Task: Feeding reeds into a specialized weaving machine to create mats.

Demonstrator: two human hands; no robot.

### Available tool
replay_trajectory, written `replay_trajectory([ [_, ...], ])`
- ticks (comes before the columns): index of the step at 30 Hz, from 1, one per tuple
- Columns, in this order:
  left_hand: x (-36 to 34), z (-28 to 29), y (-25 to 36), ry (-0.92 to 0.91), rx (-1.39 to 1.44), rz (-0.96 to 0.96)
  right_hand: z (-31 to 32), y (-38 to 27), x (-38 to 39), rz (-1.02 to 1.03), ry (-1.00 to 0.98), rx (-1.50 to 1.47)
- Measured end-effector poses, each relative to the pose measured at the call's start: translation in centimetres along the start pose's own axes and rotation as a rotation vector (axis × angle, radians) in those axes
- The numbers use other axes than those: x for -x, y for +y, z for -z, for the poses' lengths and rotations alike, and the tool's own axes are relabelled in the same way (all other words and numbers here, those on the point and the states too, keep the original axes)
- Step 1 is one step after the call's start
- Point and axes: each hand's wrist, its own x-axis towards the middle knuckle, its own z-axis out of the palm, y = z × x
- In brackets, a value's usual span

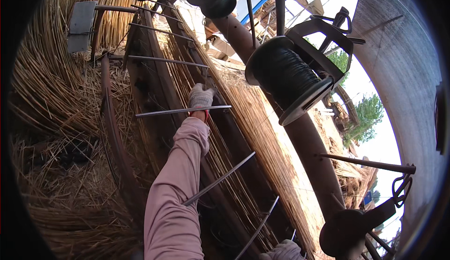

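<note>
My left hand (201, 97), in a whitish knit glove with a red band at the wrist, reaches far forward in a pink sleeve. It rests over the dark metal channel among thin reed stalks (216, 154); its fingers look curled, and whatever they grip is hidden. Just below it a thin metal rod (183, 111) crosses over the wrist. My right hand (283, 250), also gloved, shows only in part at the lower edge, beside the dark beam and another slanting rod (257, 229). Its fingers are mostly cut off by the picture's edge.
A large spool of dark wire (290, 72) hangs on a thick rusty pipe (304, 152) at right. Several more metal rods span the frame. Pale reed matting (262, 124) slopes beside it. Bundled reeds (42, 77) and loose straw lie left, near a curved metal bar (112, 133).
</note>
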Motion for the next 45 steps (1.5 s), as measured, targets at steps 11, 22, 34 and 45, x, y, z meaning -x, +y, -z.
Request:
replay_trajectory([
  [11, -2.0, -1.8, -0.5, 0.068, -0.189, 0.167, -0.6, 0.6, 0.8, 0.062, -0.121, 0.040],
  [22, -2.4, -3.8, -2.0, 0.287, -0.267, 0.139, -1.5, 0.3, 1.1, -0.007, 0.101, -0.148],
  [34, -2.5, -3.0, -3.1, 0.249, -0.341, -0.029, 0.6, 0.4, -0.3, -0.049, -0.269, -0.150],
  [45, -6.3, -3.8, -6.2, 0.054, -0.253, 0.152, -2.0, 0.2, 0.6, 0.055, 0.227, -0.007],
])
